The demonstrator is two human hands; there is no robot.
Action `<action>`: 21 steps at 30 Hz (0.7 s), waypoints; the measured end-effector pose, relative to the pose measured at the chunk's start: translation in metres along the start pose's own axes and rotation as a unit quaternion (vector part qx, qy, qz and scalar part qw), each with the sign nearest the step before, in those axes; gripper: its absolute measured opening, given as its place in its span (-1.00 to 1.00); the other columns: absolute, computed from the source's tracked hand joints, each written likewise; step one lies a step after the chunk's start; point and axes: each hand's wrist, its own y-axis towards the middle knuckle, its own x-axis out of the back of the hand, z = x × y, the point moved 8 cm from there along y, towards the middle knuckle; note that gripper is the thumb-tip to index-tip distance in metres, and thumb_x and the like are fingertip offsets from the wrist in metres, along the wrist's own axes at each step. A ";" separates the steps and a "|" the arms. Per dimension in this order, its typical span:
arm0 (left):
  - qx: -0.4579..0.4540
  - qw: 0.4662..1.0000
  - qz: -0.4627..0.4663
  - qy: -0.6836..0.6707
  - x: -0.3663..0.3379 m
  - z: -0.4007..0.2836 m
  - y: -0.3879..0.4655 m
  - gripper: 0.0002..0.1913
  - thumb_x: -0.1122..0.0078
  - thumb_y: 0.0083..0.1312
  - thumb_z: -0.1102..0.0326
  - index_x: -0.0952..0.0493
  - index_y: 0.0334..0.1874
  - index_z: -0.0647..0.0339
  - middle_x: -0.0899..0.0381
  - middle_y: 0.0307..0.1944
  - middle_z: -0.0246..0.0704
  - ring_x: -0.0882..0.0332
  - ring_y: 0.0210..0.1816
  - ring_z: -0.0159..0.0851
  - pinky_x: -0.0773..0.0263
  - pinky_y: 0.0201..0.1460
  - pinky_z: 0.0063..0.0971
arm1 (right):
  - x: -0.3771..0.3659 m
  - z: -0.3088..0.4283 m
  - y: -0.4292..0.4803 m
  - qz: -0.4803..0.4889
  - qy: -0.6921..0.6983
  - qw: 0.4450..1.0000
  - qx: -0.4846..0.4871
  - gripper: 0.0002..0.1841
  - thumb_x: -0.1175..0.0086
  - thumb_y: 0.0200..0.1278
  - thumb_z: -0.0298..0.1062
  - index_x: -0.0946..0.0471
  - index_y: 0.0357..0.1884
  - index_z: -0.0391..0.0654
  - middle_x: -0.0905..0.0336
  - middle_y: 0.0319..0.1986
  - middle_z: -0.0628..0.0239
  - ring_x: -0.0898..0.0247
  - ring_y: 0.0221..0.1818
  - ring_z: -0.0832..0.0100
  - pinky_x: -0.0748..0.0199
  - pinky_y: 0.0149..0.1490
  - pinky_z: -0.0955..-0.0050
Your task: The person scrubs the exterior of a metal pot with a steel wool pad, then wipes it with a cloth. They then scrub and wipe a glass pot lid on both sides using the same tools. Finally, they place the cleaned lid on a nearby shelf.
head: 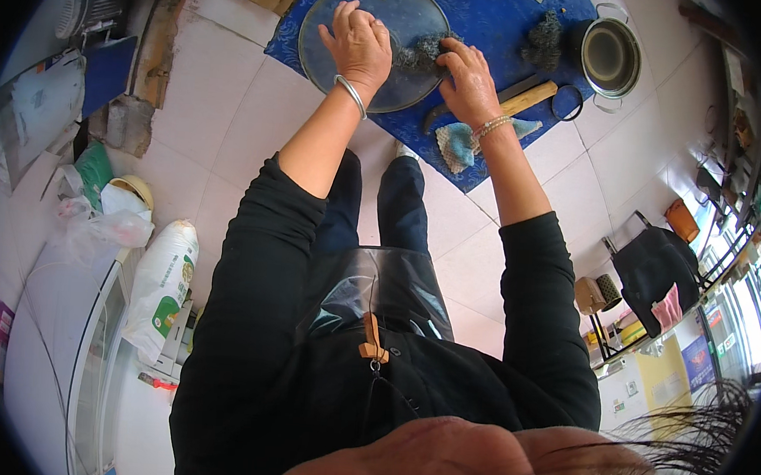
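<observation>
A round glass pot lid [337, 85] with a thin rim lies on a blue patterned tabletop [505, 16]. My left hand [363, 47] is on the middle of the lid, fingers bent down over it; the fingertips and whatever they grip there are partly hidden. On the lid's right side, my right hand [468, 79] has its fingers on a grey steel wool scrubber [421, 54]. Below the right wrist lies a blue and cream cloth [454, 147]. A tool with a wooden handle [529, 98] and a dark blade lies just right of that wrist.
A second steel wool scrubber [544, 42] and a black ring [566, 103] are on the tabletop. By its right edge stands a two-handled metal pot [610, 55], stained inside. A black chair [656, 271] is at right. A white sack [165, 286] leans near a white cabinet [56, 309] at left.
</observation>
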 end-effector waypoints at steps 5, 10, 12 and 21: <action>0.091 0.995 0.028 0.011 -0.006 0.000 0.014 -0.59 0.06 0.30 0.25 -0.35 0.15 0.26 -0.25 0.33 -0.15 -0.07 0.43 -0.05 0.11 0.33 0.32 | -0.016 0.009 0.002 -0.118 0.081 0.971 -0.193 -0.46 -0.15 0.13 -0.22 -0.36 0.09 -0.36 -0.35 0.14 -0.16 -0.25 0.22 -0.06 -0.18 0.32 0.14; 0.062 0.997 0.023 0.033 -0.005 0.006 0.013 -0.51 0.08 0.33 0.20 -0.30 0.25 0.30 -0.27 0.34 -0.14 -0.05 0.44 -0.03 0.16 0.36 0.30 | -0.046 0.037 -0.019 -0.084 -0.033 0.988 -0.122 -0.47 -0.04 0.19 -0.43 -0.31 0.24 -0.31 -0.24 0.28 -0.07 -0.11 0.37 -0.03 -0.10 0.38 0.09; 0.051 0.998 0.018 0.043 -0.007 0.006 0.010 -0.51 0.08 0.34 0.18 -0.30 0.25 0.31 -0.28 0.33 -0.14 -0.07 0.44 -0.02 0.16 0.36 0.30 | -0.049 0.030 -0.044 -0.034 -0.032 0.998 -0.043 -0.52 0.03 0.20 -0.53 -0.35 0.22 -0.28 -0.28 0.27 -0.02 -0.16 0.36 -0.01 -0.14 0.37 0.11; 0.023 0.999 0.021 0.034 -0.010 -0.007 0.013 -0.51 0.09 0.36 0.15 -0.31 0.25 0.31 -0.29 0.33 -0.14 -0.08 0.42 0.00 0.13 0.34 0.32 | -0.038 0.015 0.078 -0.081 0.054 0.991 0.089 -0.48 0.02 0.06 -0.58 -0.42 0.17 -0.23 -0.39 0.20 0.05 -0.21 0.33 0.06 -0.17 0.36 0.13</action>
